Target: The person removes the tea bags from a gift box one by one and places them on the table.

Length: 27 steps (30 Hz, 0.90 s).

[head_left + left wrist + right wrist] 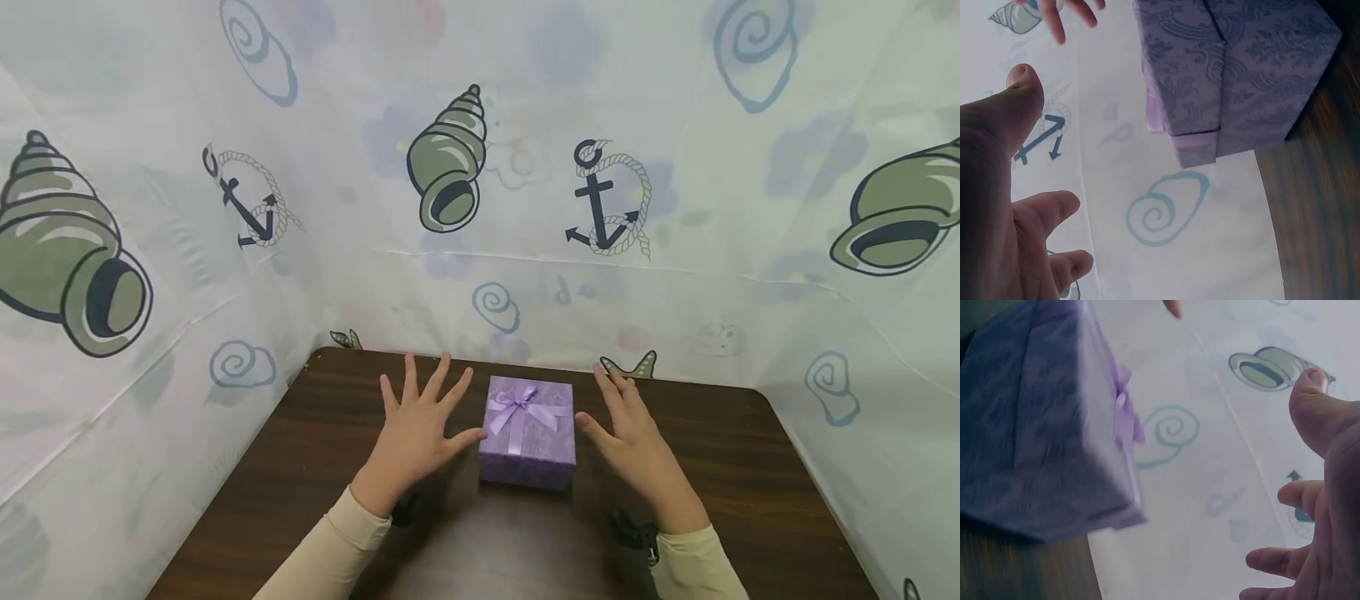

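A purple patterned gift box [528,433] with a lilac ribbon bow [522,402] on its lid sits on the dark wooden table. My left hand [420,429] is spread on the box's left side, its thumb tip close to the box edge; whether it touches cannot be told. On the other side, my right hand [630,433] has its fingers extended and its thumb near the box's right edge. Both wrist views show the lidded box [1254,81] beside an extended thumb and fingers. Neither hand grips anything.
The brown wooden table [315,483] has rounded far corners. White cloth [525,300] printed with shells and anchors encloses its back and both sides. A dark strap [636,533] circles my right wrist, and a dark item [406,510] shows by my left wrist.
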Available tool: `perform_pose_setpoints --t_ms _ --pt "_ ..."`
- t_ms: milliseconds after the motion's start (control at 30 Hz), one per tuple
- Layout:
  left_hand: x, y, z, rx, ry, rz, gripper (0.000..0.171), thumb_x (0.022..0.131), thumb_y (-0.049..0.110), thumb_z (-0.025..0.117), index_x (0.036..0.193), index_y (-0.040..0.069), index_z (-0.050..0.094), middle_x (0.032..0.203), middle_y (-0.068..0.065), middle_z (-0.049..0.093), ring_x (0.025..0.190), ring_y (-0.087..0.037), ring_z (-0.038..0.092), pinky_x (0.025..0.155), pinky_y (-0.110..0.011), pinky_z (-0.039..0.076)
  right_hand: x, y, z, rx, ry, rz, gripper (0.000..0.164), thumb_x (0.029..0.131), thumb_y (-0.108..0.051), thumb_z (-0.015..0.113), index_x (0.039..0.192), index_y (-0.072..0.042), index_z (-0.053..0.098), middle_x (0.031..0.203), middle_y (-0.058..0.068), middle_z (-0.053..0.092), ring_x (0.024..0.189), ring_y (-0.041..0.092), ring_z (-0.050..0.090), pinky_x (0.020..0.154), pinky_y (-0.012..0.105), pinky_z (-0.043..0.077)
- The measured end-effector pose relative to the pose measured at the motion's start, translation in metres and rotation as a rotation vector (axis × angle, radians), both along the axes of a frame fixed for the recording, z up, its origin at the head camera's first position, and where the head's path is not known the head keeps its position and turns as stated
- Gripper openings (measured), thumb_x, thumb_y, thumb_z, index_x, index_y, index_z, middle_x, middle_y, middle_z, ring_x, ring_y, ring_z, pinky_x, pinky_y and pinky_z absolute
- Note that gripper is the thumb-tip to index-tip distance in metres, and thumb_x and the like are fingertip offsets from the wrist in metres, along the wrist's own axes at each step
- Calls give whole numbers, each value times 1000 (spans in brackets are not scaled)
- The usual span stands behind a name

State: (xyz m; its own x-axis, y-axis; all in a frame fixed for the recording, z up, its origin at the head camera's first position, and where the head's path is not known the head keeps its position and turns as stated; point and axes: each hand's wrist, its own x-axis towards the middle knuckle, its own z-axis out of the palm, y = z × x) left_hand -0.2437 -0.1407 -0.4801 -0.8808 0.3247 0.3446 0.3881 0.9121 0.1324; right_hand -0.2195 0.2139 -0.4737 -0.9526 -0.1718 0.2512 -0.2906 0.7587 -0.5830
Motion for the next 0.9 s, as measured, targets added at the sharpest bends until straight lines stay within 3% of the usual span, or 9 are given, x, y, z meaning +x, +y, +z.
perform_pose_setpoints --t_ms 267,533,633,733,900 --pt "3 8 -2 20 -39 8 98 92 91 52 173 48 18 186 -1 14 165 -58 -5 122 -89 -1 -4 -21 -2 -31 -31 27 86 108 -51 65 177 -29 19 178 23 21 161 54 31 121 77 34" --pt "7 18 -4 99 -64 -15 100 91 88 58 173 47 18 185 -4 19 165 -58 4 122 -88 9 -8 -29 -8 -48 -107 33 86 108 -54 64 177 -30 20 180 23 17 159 56 34 120 79 34" --pt "7 22 -7 168 -130 -51 101 92 87 60 174 46 18 185 -5 18 166 -55 5 123 -86 13 -10 -31 -10 -44 -131 51 86 107 -55 65 177 -30 20 180 21 18 156 56 40 118 79 38" --pt "4 24 -13 295 -231 -87 101 93 82 64 175 42 19 184 -8 21 168 -51 10 127 -81 16 -13 -31 -12 -34 -160 72 89 106 -56 66 177 -31 18 180 20 18 155 56 42 117 78 40" --pt "-2 24 -27 441 -342 -91 103 94 75 71 175 39 21 182 -12 26 167 -44 25 128 -73 29 -13 -31 -15 -21 -217 100 102 101 -58 72 177 -24 14 180 22 17 157 56 38 119 76 38"
